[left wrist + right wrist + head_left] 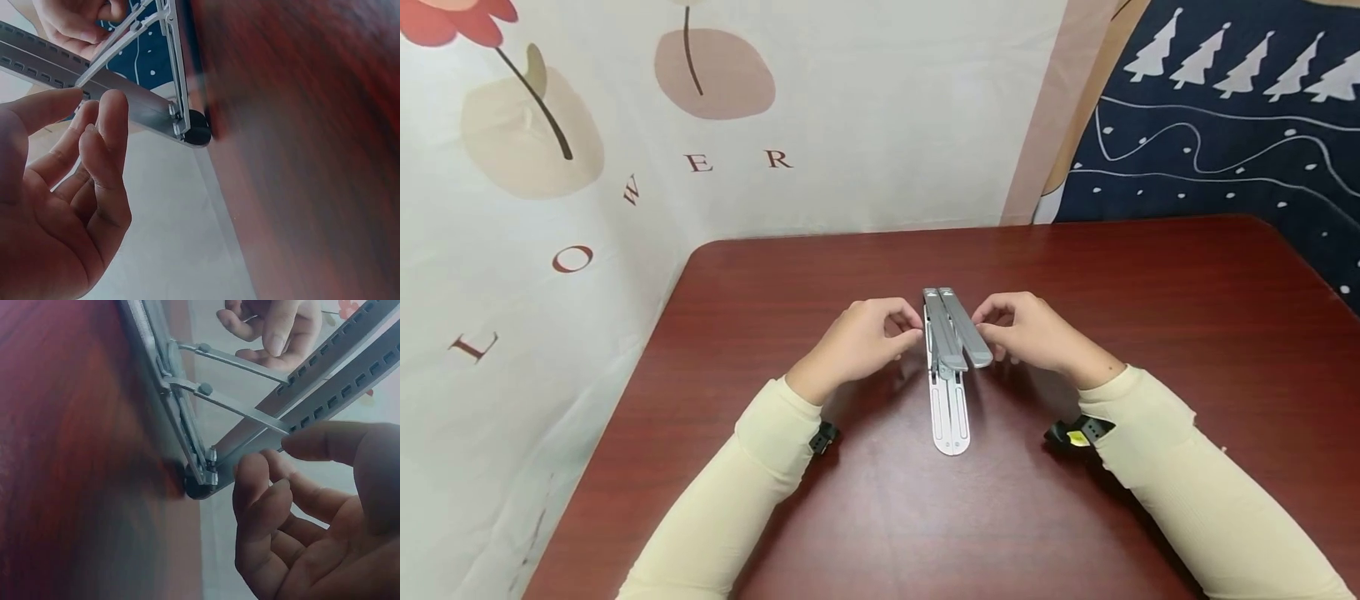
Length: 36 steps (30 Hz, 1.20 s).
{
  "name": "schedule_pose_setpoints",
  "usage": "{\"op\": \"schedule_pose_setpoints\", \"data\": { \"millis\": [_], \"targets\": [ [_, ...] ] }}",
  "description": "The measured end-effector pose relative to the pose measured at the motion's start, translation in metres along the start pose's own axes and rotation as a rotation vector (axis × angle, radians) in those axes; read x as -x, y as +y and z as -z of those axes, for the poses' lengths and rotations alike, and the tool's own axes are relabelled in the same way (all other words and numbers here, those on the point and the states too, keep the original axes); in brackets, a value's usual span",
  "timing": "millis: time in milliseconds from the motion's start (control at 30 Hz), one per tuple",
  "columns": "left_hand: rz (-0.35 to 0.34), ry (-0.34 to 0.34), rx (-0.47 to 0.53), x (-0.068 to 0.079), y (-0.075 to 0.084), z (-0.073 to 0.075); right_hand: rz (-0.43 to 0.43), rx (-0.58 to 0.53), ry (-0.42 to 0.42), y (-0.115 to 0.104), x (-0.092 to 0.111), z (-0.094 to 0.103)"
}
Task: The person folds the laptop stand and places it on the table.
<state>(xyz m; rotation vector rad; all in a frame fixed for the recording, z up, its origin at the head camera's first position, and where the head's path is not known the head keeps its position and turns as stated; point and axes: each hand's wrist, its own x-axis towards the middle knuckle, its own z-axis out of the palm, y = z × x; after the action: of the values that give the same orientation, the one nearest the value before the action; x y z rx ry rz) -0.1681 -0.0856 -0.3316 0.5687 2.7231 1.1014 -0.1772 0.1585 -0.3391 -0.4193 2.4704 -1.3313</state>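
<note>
A grey metal folding laptop stand (950, 408) stands on the table, its long base toward the person and its two arms raised at a slant. On its left side, my left hand (871, 337) pinches the stand with thumb and fingertips, where a thin strut (125, 47) meets a slotted arm. From the other side my right hand (1028, 333) pinches at the matching strut end, its thumb against the slotted arm (337, 394). Both hands have curled fingers. The hinge (209, 469) of the arms and base shows low in the right wrist view.
The reddish-brown wooden table (880, 517) extends around the stand. Behind it hangs a white cloth (887, 125) with flowers and letters, and a dark blue cloth (1210, 150) with white trees is at the right. Dark wrist straps (1078, 433) sit by the cream sleeves.
</note>
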Motion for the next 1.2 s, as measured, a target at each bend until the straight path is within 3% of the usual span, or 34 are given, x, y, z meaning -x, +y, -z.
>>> {"op": "schedule_pose_setpoints", "data": {
  "millis": [200, 633, 1200],
  "targets": [
    [0.001, -0.013, 0.004, 0.0, 0.003, -0.002, 0.015, -0.058, -0.018, 0.003, 0.0, -0.004],
    [-0.011, -0.04, 0.002, -0.002, 0.005, -0.006, 0.026, -0.135, 0.025, 0.003, -0.003, -0.008],
    [-0.005, -0.072, 0.033, -0.004, 0.006, -0.012, 0.065, -0.113, 0.053, 0.003, -0.005, -0.017]
  ]
}}
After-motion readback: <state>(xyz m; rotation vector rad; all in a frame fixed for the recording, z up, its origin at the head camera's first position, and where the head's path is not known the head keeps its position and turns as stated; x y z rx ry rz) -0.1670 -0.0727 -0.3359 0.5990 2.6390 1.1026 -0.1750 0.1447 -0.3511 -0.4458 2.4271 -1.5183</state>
